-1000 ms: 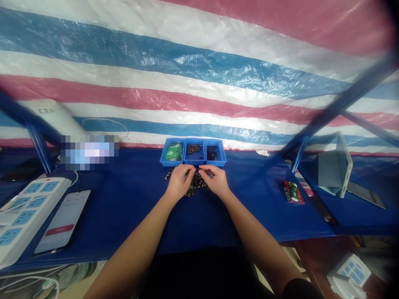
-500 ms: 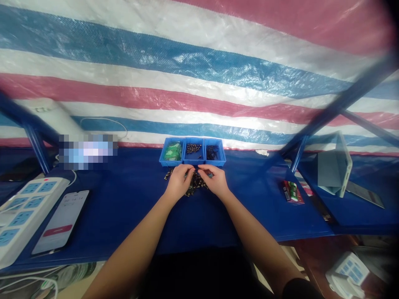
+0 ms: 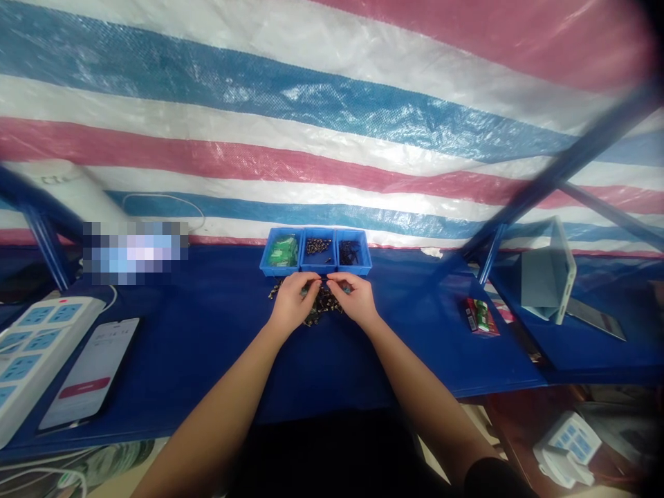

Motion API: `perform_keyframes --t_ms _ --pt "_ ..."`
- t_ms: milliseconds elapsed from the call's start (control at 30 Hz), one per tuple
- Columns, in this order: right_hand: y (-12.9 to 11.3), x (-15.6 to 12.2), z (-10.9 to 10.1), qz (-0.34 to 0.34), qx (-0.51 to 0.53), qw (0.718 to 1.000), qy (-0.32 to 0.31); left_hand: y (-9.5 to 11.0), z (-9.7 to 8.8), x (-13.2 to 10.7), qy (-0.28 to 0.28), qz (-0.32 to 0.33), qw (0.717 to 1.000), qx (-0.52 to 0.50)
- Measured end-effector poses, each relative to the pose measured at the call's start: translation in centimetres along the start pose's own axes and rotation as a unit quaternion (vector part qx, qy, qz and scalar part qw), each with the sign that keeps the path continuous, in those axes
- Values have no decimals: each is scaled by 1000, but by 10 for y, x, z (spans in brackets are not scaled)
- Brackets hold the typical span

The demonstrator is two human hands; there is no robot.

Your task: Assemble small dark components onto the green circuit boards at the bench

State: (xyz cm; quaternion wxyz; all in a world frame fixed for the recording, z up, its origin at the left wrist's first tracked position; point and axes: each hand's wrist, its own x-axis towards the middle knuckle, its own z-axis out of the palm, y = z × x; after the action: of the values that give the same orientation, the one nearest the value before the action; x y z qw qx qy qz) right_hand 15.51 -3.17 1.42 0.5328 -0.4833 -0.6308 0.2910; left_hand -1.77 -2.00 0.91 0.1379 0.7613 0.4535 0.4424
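My left hand [image 3: 297,299] and my right hand [image 3: 355,296] meet fingertip to fingertip over the blue table, thumbs and forefingers pinched. Between them runs a small dark, thin piece [image 3: 324,278], too small to name, with an end in each hand. Under and between the hands lies a heap of small black and brass-coloured parts [image 3: 322,308]. Just beyond stand three joined blue bins. Green flat pieces fill the left bin [image 3: 281,268], small brass-and-black parts lie in the middle bin [image 3: 318,267], and thin black pieces are in the right bin [image 3: 355,267].
A phone [image 3: 89,373] and a white power strip [image 3: 44,346] lie at the left. To the right are a small red-and-green box [image 3: 482,317] and a tablet in a stand [image 3: 550,277]. Blue metal posts [image 3: 492,252] rise at both sides before a striped sheet.
The hands have drawn slightly closer around the small dark piece, which now shows between the fingertips. The whole view has shifted a little, so everything sits slightly further left.
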Motion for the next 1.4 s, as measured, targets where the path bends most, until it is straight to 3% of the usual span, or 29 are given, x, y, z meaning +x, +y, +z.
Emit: perform_keyframes --t_ms 233,1167,1233,1400 --pt "-3 -1 1 4 10 1000 -13 3 -3 1 -26 -4 1000 0" --pt "2 5 0 74 107 991 -22 0 2 -1 -19 1 1000 1" --pt "4 10 -5 102 132 986 -5 1 1 -1 -23 -20 999 11" --pt "18 23 -20 168 181 961 125 1 -1 -1 -31 -42 999 14"
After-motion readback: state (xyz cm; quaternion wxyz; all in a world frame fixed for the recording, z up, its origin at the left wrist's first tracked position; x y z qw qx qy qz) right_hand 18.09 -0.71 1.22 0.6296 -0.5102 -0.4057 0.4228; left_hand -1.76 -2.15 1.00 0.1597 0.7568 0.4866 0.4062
